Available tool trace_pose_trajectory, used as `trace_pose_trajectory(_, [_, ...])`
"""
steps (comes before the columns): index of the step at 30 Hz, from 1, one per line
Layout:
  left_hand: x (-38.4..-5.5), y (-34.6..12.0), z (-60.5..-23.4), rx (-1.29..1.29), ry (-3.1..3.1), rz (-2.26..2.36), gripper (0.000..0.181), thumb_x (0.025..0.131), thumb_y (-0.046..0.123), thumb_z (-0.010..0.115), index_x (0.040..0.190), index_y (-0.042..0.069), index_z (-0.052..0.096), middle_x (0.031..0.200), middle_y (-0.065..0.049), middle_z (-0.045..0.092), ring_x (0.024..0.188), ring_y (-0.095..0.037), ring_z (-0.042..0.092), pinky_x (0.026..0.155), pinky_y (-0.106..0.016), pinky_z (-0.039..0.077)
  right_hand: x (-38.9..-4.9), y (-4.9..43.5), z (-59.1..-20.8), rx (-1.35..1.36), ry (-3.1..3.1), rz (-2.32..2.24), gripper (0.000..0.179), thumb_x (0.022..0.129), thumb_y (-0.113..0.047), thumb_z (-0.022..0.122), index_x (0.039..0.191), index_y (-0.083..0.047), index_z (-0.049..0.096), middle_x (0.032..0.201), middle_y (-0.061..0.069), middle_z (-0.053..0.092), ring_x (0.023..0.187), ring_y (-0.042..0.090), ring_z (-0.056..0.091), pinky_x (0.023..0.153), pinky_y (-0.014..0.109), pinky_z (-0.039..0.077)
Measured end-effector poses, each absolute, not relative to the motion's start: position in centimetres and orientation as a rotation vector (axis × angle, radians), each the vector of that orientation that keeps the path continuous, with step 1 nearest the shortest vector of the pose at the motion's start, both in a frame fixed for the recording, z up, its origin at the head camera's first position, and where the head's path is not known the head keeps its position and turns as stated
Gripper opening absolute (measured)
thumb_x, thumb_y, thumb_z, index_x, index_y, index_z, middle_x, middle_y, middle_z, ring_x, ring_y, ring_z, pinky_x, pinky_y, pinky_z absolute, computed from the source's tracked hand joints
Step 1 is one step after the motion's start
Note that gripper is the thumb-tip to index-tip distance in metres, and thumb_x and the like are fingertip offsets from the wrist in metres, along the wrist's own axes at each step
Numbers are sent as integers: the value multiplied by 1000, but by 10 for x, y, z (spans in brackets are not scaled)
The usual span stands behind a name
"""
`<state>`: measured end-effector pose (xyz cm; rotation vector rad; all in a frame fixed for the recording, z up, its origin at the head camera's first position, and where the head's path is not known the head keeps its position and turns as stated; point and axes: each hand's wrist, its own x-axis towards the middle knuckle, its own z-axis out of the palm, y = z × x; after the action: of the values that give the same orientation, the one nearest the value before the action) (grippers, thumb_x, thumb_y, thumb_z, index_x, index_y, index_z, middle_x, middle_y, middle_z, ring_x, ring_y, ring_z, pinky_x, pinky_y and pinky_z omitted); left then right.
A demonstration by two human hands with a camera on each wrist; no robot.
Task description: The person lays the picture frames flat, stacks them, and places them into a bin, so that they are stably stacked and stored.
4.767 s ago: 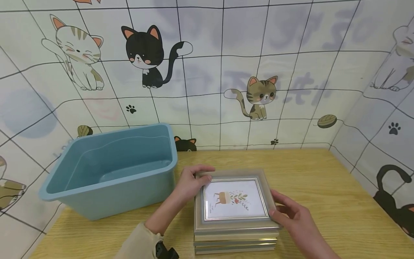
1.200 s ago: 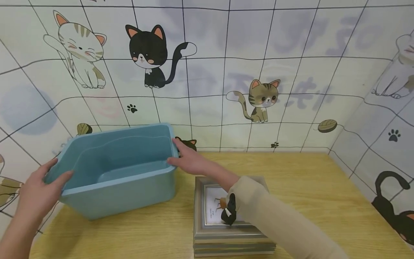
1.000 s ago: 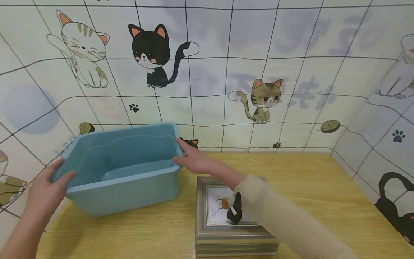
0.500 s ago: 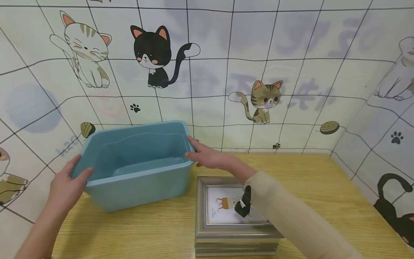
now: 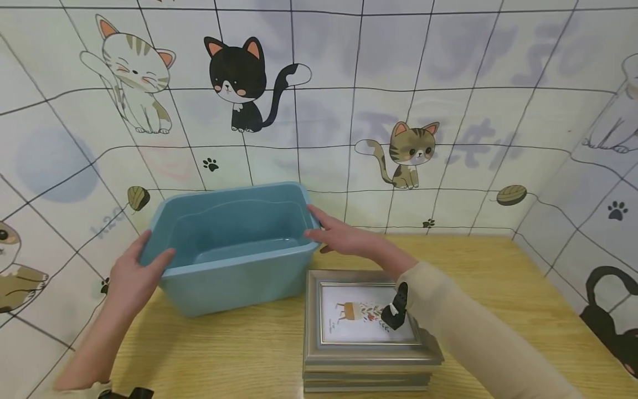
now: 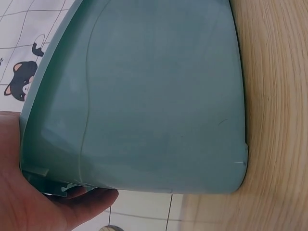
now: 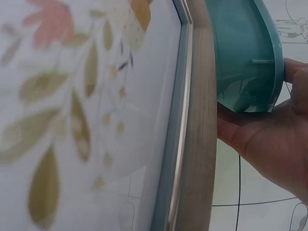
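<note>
A blue plastic bin (image 5: pixel 239 285) stands on the table at centre left, with nothing inside it. My left hand (image 5: pixel 133 280) grips its left rim, thumb over the inner side. At the opposite end, my right hand (image 5: pixel 346 237) holds the right rim. In the left wrist view, the fingers (image 6: pixel 94 204) curl under the lip of the bin (image 6: pixel 159 96). Just right of the bin is a stack of silver picture frames (image 5: pixel 369 354); the top one shows a flower-vase print. My right forearm passes over that stack and hides part of it.
The wooden table (image 5: pixel 219 354) ends at a wall (image 5: pixel 329 55) covered in cat-printed, gridded sheeting. More sheeting rises along the right side. Close in front of the right wrist camera lies the top frame's edge (image 7: pixel 199 125).
Both hands were on the picture frame stack, then moved to the bin's two ends. Over the last second the bin has shifted right, closer to the stack.
</note>
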<state>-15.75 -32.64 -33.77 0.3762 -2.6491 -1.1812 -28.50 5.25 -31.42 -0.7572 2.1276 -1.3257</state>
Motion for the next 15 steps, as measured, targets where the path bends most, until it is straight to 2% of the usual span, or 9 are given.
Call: trace_pose_trajectory(15, [-166,-303,-337,284,-2661,-1233,87,103,44,52,164,3,5,164,-33,11,146,-58,16,110,-73,22,-292,81,-320,-727,2147,-1344,74,112,-24,43,166,-20,-6,168,21,9,146,40,33,105,56,45])
